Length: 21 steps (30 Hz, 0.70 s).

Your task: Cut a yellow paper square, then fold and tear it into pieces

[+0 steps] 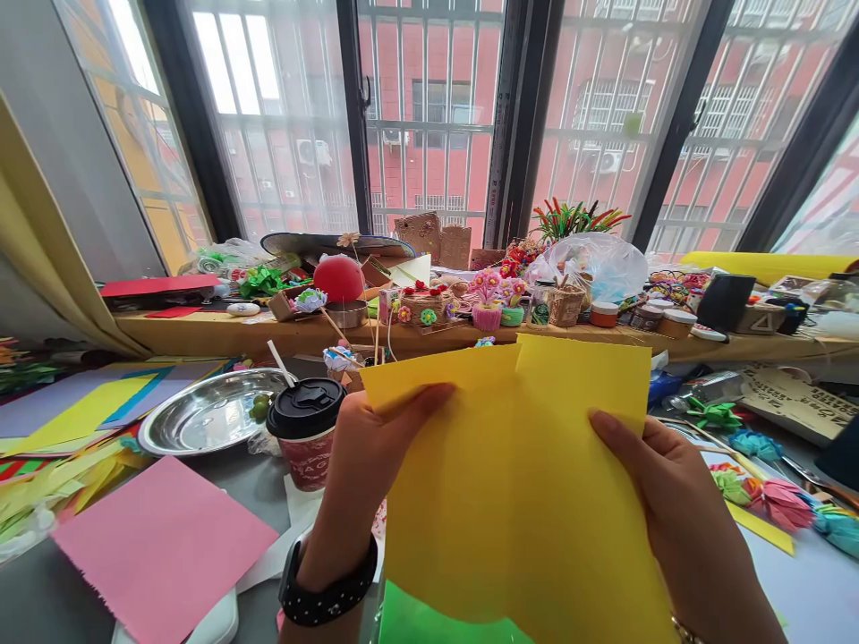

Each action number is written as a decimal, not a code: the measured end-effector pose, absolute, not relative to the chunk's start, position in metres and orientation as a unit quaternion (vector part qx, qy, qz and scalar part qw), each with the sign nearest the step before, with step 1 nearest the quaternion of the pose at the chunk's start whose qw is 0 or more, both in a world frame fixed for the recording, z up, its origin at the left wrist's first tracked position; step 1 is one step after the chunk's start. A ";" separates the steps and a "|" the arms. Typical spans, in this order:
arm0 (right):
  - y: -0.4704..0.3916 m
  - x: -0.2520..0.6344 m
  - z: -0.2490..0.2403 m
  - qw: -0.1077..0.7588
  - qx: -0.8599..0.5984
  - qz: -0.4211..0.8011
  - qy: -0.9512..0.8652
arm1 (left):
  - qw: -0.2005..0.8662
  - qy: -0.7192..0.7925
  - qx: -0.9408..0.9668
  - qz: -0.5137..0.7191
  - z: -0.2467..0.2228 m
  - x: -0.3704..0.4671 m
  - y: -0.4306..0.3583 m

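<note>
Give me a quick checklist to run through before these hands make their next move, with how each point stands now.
1. Left hand grips the yellow paper: ok, thumb across its front.
2. Right hand grips it too: ok, thumb on the front near the right edge.
3. Yellow paper is in one piece: cannot tell; its top edge is stepped near the middle, and how far any split runs is unclear.
4. Lidded paper cup is well away from the arms: not ok, it stands right beside the left hand.
5. Pink paper is out of the way: ok, it lies apart from both hands.
</note>
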State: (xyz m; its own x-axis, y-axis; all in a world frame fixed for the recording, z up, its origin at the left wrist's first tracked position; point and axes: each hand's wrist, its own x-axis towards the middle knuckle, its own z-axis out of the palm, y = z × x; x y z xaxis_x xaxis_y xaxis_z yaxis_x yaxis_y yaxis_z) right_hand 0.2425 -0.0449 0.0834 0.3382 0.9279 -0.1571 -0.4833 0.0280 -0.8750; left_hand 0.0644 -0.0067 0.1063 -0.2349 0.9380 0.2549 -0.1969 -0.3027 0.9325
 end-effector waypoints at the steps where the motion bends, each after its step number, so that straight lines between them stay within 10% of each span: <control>1: -0.044 0.243 0.083 0.674 -0.459 0.528 -0.240 | 0.421 0.410 0.451 0.672 0.106 0.065 -0.006; 21: -0.039 0.245 0.078 0.666 -0.446 0.550 -0.235 | 0.418 0.418 0.451 0.669 0.106 0.063 -0.007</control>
State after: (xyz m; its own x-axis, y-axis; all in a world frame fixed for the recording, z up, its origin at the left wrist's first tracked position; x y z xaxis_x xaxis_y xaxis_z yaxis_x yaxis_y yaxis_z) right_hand 0.2452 -0.0394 0.0779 0.2839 0.9423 -0.1774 -0.5226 -0.0030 -0.8526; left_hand 0.0625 -0.0074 0.1061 -0.2439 0.9363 0.2525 -0.1822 -0.3000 0.9364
